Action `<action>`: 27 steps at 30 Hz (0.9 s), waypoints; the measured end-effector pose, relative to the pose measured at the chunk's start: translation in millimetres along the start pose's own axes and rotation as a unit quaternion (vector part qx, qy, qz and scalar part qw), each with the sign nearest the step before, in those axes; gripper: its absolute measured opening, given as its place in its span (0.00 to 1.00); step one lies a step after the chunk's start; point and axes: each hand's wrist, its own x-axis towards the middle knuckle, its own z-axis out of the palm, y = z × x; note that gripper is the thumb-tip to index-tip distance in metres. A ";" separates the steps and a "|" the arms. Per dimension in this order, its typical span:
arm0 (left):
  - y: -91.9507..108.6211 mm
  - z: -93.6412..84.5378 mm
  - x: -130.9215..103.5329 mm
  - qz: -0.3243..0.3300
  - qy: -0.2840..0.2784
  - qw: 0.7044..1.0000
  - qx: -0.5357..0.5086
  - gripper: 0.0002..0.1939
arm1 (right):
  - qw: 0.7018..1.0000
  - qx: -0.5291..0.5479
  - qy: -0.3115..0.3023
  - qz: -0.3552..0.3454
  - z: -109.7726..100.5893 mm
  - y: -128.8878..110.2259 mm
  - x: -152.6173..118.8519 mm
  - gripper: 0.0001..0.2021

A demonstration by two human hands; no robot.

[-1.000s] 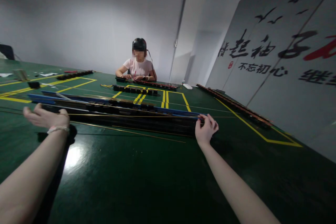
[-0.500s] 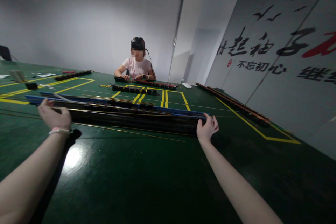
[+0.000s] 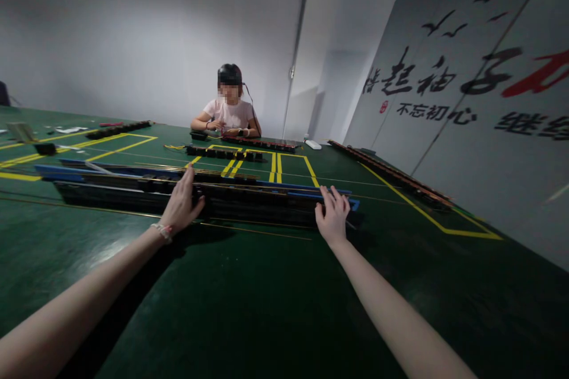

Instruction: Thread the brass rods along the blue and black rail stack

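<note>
A long, dark, blue-edged trough [image 3: 267, 208] lies across the table in front of me, holding black block-like parts and thin brass-coloured rods. Over its near side, left of the middle, is my left hand [image 3: 181, 204], fingers stretched out close together and thumb apart. Toward the trough's right end, my right hand [image 3: 332, 215] rests at the near wall, with slightly spread fingers reaching over the upper edge. Neither hand is wrapped round anything that I can see. A thin brass-coloured rod [image 3: 267, 233] lies on the table along the near side.
A green table [image 3: 249, 308] carries yellow tape outlines. Beyond the trough lies a row of black blocks [image 3: 224, 154] with yellow wires. Across the table sits a person [image 3: 229, 115] beside a similar strip [image 3: 262, 143]. A long strip [image 3: 391, 172] runs along the right edge.
My left hand has left the trough's left end and moved right toward its middle. My right hand has shifted slightly left from the right end, its fingers now straighter.
</note>
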 end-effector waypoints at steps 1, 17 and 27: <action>12.9 3.2 0.7 0.000 -0.011 1.000 -0.013 0.44 | 1.000 0.004 -0.007 -0.017 -1.2 -2.1 0.1 0.23; 75.5 14.5 -1.8 0.119 -0.076 0.990 0.027 0.45 | 0.986 0.019 -0.081 -0.145 -10.5 -24.5 0.3 0.22; 111.0 38.2 18.0 0.138 -0.068 0.988 -0.006 0.42 | 1.000 -0.006 -0.009 0.002 -4.2 -9.2 -0.8 0.18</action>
